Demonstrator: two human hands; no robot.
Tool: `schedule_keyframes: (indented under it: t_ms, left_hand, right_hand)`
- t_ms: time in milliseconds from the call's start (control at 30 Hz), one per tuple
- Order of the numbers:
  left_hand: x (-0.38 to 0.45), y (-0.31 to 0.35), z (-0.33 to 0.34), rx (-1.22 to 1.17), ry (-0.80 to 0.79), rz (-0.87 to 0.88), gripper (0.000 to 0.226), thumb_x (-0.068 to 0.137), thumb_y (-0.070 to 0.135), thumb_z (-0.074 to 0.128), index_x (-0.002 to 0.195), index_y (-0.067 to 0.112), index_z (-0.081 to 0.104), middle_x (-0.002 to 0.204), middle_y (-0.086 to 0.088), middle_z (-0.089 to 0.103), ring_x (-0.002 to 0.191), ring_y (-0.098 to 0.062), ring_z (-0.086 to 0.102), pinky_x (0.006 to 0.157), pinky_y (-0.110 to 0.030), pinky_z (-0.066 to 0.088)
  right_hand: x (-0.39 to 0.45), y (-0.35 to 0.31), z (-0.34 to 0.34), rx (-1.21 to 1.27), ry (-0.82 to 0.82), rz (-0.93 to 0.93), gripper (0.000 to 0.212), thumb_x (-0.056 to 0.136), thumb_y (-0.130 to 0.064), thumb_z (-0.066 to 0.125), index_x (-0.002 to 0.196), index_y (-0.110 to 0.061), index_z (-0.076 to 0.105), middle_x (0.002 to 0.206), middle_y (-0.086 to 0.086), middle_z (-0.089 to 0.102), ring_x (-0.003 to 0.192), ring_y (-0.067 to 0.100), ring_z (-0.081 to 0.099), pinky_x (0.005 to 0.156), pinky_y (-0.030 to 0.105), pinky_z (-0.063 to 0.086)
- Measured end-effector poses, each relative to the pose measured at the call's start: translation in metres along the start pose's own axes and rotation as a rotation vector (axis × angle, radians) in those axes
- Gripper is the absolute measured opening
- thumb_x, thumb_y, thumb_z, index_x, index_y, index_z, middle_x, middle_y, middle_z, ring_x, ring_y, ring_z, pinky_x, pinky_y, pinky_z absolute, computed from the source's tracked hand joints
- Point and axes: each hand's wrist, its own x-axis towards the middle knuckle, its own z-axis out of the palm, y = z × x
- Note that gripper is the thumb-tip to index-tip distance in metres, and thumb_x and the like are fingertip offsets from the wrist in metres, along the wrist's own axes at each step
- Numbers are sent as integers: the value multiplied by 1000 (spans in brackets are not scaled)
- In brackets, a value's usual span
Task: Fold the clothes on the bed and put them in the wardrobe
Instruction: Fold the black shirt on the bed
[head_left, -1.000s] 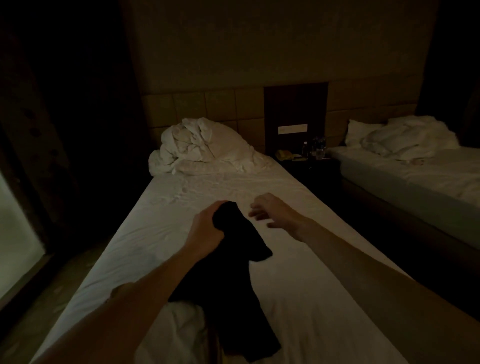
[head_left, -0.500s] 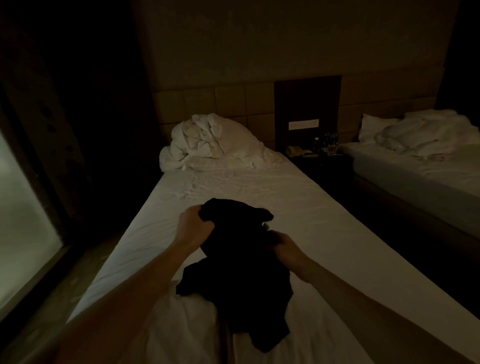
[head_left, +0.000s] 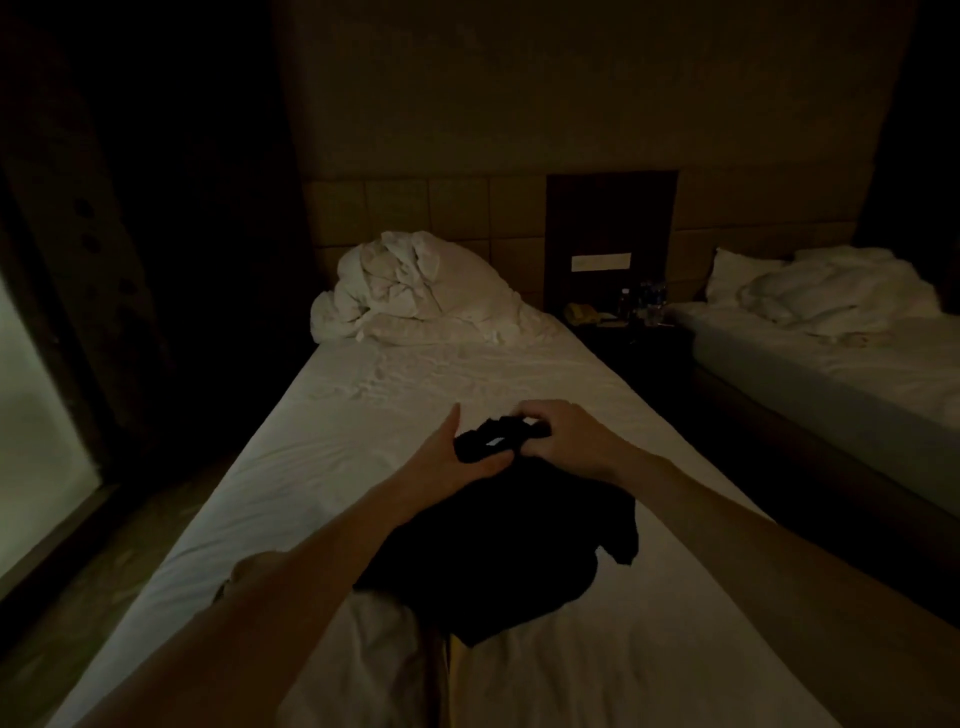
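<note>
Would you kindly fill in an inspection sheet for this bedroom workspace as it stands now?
Surface: bed with a white, wrinkled sheet.
Job's things: black garment bunched on the bed, unfolded; no wardrobe in view.
Clutter: crumpled white duvet at the headboard end.
Hands: left hand holds the garment's top edge, thumb raised; right hand pinches the same edge with curled fingers.
Cables: nothing seen.
Surroundings: dim room; nightstand with bottles; second bed with rumpled bedding to the right; window on the left.
</note>
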Motion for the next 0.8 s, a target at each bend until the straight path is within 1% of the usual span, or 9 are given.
schedule_keyframes:
  t_ms: [33, 100, 133, 200, 267, 400, 533, 700, 800]
  left_hand:
    - [2, -1, -1, -2, 32, -12, 91, 79, 46, 74, 151, 23, 25, 135, 3, 50, 123, -18, 53, 94, -24, 44]
    - [3, -1, -4, 16, 35, 45, 43, 79, 37, 78, 116, 20, 63, 103, 7, 65, 94, -11, 64, 78, -20, 51]
    - [2, 0, -7, 16, 20, 78, 24, 78, 31, 79, 93, 17, 67, 84, 6, 64, 78, -9, 63, 69, -18, 50]
    - [1, 4, -14, -12, -33, 114, 27, 77, 26, 81, 72, 16, 57, 71, 2, 55, 66, -10, 56, 63, -21, 45]
    - [1, 10, -19, -44, -104, 64, 30, 75, 25, 82, 84, 19, 54, 87, 0, 58, 82, -16, 61, 72, -27, 47]
    - [-3, 21, -14, 159, -262, 56, 76, 75, 32, 82, 139, 32, 41, 127, -1, 56, 115, -16, 57, 91, -27, 48]
    - [-7, 29, -15, 331, -247, 182, 27, 81, 35, 77, 99, 18, 65, 89, 7, 63, 81, -4, 62, 71, -15, 46]
    - [-9, 32, -21, 307, -114, 271, 18, 90, 21, 67, 80, 8, 60, 62, 12, 51, 54, 0, 49, 54, -15, 35]
    - [-11, 38, -31, 225, 11, 319, 27, 86, 3, 64, 67, 14, 49, 51, 12, 44, 48, -2, 43, 50, -20, 31]
  right_hand:
    - [-3, -1, -5, -39, -41, -13, 16, 87, -21, 67, 101, -28, 67, 98, -6, 68, 87, 10, 65, 76, 25, 50]
    - [-7, -1, -13, -95, -90, -30, 13, 87, -29, 71, 99, -31, 67, 96, -8, 67, 87, 8, 64, 75, 22, 48]
    - [-9, 0, -17, -123, -102, -39, 13, 86, -31, 72, 97, -32, 67, 96, -8, 66, 88, 8, 63, 76, 23, 47]
    - [-10, -1, -22, -189, -127, -53, 13, 84, -33, 73, 96, -32, 67, 96, -7, 65, 90, 10, 62, 78, 27, 47]
    - [-7, -3, -25, -223, -146, -71, 15, 82, -33, 74, 95, -33, 67, 96, -7, 65, 91, 11, 62, 81, 31, 48]
    - [-7, -10, -26, -246, -152, -115, 21, 83, -23, 72, 103, -26, 71, 101, -5, 68, 95, 12, 63, 88, 34, 50]
    - [-16, -9, -37, -253, -132, -122, 18, 84, -20, 70, 101, -26, 73, 98, -8, 69, 93, 7, 62, 85, 28, 50]
    - [-24, -7, -52, -258, -122, -97, 19, 88, -26, 71, 106, -21, 72, 94, -12, 65, 87, 2, 59, 74, 14, 44]
    - [-28, 5, -61, -377, -149, -96, 21, 89, -31, 69, 106, -19, 68, 100, -1, 66, 92, 16, 61, 83, 34, 49]
